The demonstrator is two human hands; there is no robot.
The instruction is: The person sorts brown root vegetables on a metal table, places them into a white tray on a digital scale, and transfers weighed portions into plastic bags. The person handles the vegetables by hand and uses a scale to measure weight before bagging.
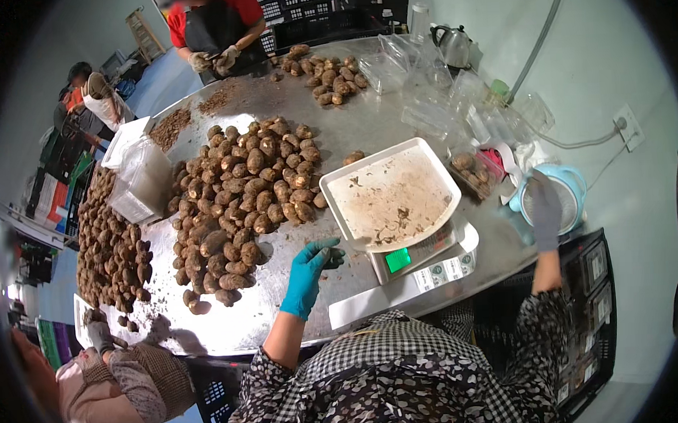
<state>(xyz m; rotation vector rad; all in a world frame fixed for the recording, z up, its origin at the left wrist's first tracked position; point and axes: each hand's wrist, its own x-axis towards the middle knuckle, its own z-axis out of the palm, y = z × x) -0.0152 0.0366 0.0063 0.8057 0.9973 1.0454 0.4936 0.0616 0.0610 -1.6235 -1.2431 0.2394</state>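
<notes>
My left hand (309, 277), in a teal glove, is held over the table beside the scale, its fingers bent a little with nothing in them. To its right, a digital scale (412, 258) with a lit green display bears a white tray (387, 181) holding only soil and scraps. My right hand (545, 208), in a grey glove, stretches over a round light blue thing (576, 193) with a pale middle; its kind is unclear and the fingers are slightly blurred. Left of the tray lies a large heap of brown taro tubers (235, 178).
A strip of labels (445, 272) lies before the scale. Clear plastic boxes (426, 117) and a metal kettle (454, 48) stand at the back right, near a packed box of taros (470, 174). Black crates (585, 306) flank me. Co-workers stand at the far side and near left.
</notes>
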